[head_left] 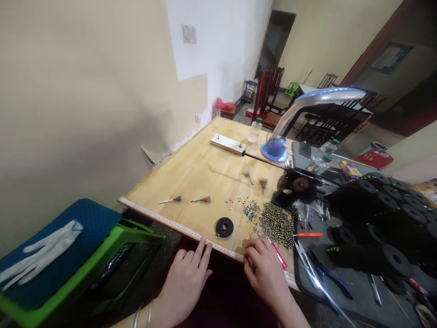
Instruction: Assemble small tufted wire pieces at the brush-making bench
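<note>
White glove lies flat on a blue cushion atop a green stool, at the far left, well apart from the work. Beside it stands a wooden table with a measuring tape along its near edge.

Left hand: palm down, fingers extended and loosely spread, fingertips resting on the table edge at the tape. It grips nothing. Bangles show at the wrist.

Ahead of this hand, on the tabletop: two small brush-like tufts side by side, and a black disc with a centre hole, near the fingertips but not touching them. Further back lies a small wooden board with pegs.

Right hand: fingers curled inward, tips pinched together at the table edge. Whether anything is held between them cannot be told. It sits just beside a heap of dark and iridescent beads and touches or nearly touches a red tool.

To the right: a blue desk lamp, an orange-handled tool, blue-handled pliers on a grey mat, and a large pile of black discs.
</note>
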Demonstrator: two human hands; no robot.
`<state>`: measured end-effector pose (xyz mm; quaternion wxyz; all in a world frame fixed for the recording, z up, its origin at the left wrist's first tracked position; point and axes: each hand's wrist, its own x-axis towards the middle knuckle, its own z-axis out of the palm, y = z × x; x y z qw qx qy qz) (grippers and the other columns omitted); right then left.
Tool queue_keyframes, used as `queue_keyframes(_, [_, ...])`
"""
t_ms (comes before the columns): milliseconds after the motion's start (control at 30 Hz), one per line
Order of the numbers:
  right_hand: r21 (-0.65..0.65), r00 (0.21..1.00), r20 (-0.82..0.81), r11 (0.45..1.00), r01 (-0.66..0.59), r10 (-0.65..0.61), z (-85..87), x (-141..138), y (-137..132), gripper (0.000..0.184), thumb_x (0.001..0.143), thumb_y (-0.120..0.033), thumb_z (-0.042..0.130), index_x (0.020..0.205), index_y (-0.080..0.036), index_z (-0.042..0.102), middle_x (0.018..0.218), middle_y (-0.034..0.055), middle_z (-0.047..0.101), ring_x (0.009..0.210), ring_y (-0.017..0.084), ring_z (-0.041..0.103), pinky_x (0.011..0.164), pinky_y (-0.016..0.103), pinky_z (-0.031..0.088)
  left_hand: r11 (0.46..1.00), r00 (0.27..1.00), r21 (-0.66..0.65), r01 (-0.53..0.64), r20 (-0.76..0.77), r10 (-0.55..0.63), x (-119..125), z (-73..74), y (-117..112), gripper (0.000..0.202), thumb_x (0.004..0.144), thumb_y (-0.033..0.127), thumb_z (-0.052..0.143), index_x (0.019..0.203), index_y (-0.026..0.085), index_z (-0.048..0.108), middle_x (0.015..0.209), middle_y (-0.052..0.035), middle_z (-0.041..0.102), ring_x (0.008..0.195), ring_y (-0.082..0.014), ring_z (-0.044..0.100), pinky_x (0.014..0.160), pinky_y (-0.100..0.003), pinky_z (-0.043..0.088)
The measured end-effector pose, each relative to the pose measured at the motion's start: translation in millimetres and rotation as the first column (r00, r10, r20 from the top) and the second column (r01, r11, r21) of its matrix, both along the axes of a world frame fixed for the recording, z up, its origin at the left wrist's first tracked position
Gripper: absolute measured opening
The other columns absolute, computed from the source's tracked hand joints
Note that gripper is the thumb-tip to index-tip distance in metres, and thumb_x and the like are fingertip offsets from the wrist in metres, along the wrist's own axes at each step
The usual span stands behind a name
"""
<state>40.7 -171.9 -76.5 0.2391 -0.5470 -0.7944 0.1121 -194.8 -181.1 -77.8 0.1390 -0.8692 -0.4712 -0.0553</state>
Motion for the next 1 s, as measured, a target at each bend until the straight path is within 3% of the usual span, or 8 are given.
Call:
queue_keyframes(367, [0.015, 1.0, 0.022, 1.0, 0.021, -0.022, -5.6, -3, 1, 0.014, 0.082, -0.008, 0.056, 0.074, -0.02, 0.055, 0.086, 0.0051, 0.059, 0.085, 0.023, 0.049, 0.075, 0.035, 0.039, 0.999, 0.99, -0.039, 0.001, 0.139, 0.005, -5, -0.7, 2, 0.039, 0.094, 0.019, 0.042, 0.128, 0.009, 0.059, 0.128, -0.021, 0.062, 0.071, -0.0244, 0.063, 0.071, -0.043, 0.044])
queue_keyframes(533, [0.032, 0.996, -0.081, 0.999, -0.032, 0.034, -3.2, -2, 2, 0.016, 0.085, -0.008, 0.049, 0.075, -0.02, 0.053, 0.084, 0.0053, 0.06, 0.088, 0.024, 0.051, 0.077, 0.035, 0.039, 0.992, 0.925, -0.089, 0.086, 0.377, -0.046, -6, 23.5, 13, 0.032, 0.093, 0.025, 0.049, 0.121, 0.015, 0.062, 0.116, -0.0132, 0.07, 0.089, -0.0262, 0.067, 0.077, -0.042, 0.051])
queue_keyframes(633, [0.04, 0.989, -0.134, 0.998, -0.053, 0.058, 2.6, -2, 3, 0.017, 0.086, -0.009, 0.046, 0.075, -0.021, 0.052, 0.077, 0.0041, 0.058, 0.086, 0.023, 0.052, 0.075, 0.034, 0.039, 0.947, 0.795, -0.184, 0.264, 0.597, -0.106, 9, 41.4, 18, 0.031, 0.092, 0.018, 0.05, 0.121, 0.02, 0.059, 0.118, -0.0086, 0.067, 0.103, -0.0206, 0.064, 0.089, -0.034, 0.052])
queue_keyframes(733, [0.038, 0.977, -0.2, 0.997, -0.071, 0.077, 10.3, -4, 3, 0.015, 0.084, -0.01, 0.047, 0.074, -0.021, 0.051, 0.076, 0.0031, 0.057, 0.08, 0.021, 0.052, 0.07, 0.031, 0.039, 0.861, 0.686, -0.354, 0.366, 0.727, 0.007, 32, 47.2, 22, 0.032, 0.087, 0.012, 0.053, 0.117, 0.02, 0.059, 0.111, -0.0071, 0.068, 0.096, -0.0182, 0.066, 0.086, -0.03, 0.053])
queue_keyframes(833, [0.031, 0.963, -0.259, 0.997, -0.063, 0.069, 15.9, -9, 2, 0.013, 0.082, -0.013, 0.047, 0.074, -0.021, 0.052, 0.075, 0.0026, 0.057, 0.074, 0.019, 0.052, 0.066, 0.029, 0.039, 0.795, 0.66, -0.488, 0.361, 0.736, 0.153, 48, 43.1, 26, 0.017, 0.086, 0.012, 0.051, 0.097, 0.018, 0.063, 0.088, -0.0046, 0.07, 0.078, -0.0175, 0.065, 0.073, -0.028, 0.051])
queue_keyframes(900, [0.024, 0.959, -0.277, 0.998, -0.053, 0.058, 17.7, -13, 2, 0.012, 0.083, -0.014, 0.047, 0.074, -0.021, 0.052, 0.072, 0.002, 0.056, 0.07, 0.018, 0.052, 0.063, 0.028, 0.038, 0.779, 0.669, -0.51, 0.364, 0.725, 0.162, 50, 40.2, 28, 0.014, 0.087, 0.014, 0.048, 0.082, 0.018, 0.061, 0.078, -0.0032, 0.066, 0.071, -0.0167, 0.061, 0.067, -0.027, 0.047])
queue_keyframes(1000, [0.002, 0.959, -0.276, 0.998, -0.069, 0.067, 19.6, -18, 2, 0.012, 0.083, -0.015, 0.045, 0.073, -0.021, 0.047, 0.068, 0.0008, 0.053, 0.065, 0.017, 0.051, 0.058, 0.026, 0.035, 0.78, 0.679, -0.5, 0.377, 0.722, 0.135, 46, 39.6, 31, 0.014, 0.086, 0.014, 0.046, 0.077, 0.017, 0.056, 0.075, -0.0025, 0.062, 0.068, -0.0155, 0.056, 0.064, -0.026, 0.042])
